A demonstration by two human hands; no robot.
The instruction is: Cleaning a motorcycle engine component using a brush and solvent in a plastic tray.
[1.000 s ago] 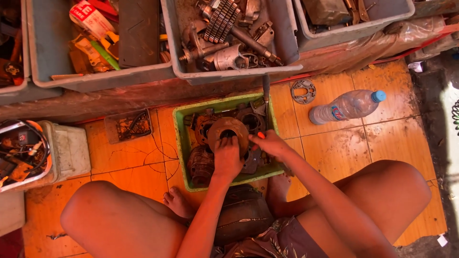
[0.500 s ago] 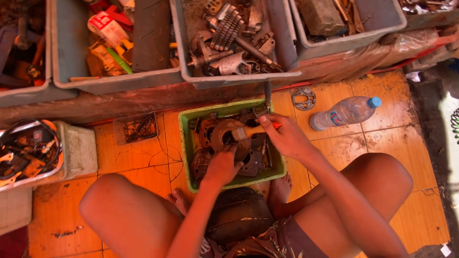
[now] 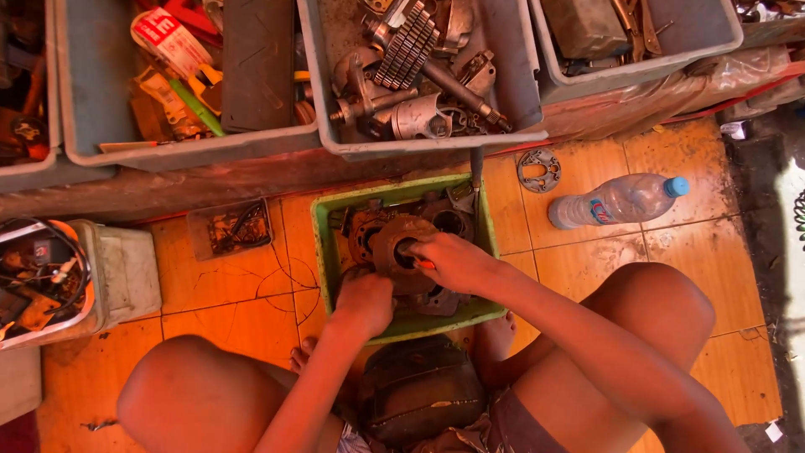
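Crouching over the green tray [image 3: 323, 252] on the orange floor tiles, the person clenches the right hand [image 3: 453, 262] around an orange-handled tool set in the round metal part [image 3: 394, 243], while the left hand [image 3: 366, 302] grips that part's lower edge.

There were two hands at work, a left hand [image 3: 365, 302] and a right hand [image 3: 453, 262], both in one green tray [image 3: 322, 239]. Three grey bins [image 3: 419, 149] stood in a row above it, with one plastic bottle [image 3: 616, 201] and one flat metal gasket [image 3: 538, 169] on the tiles
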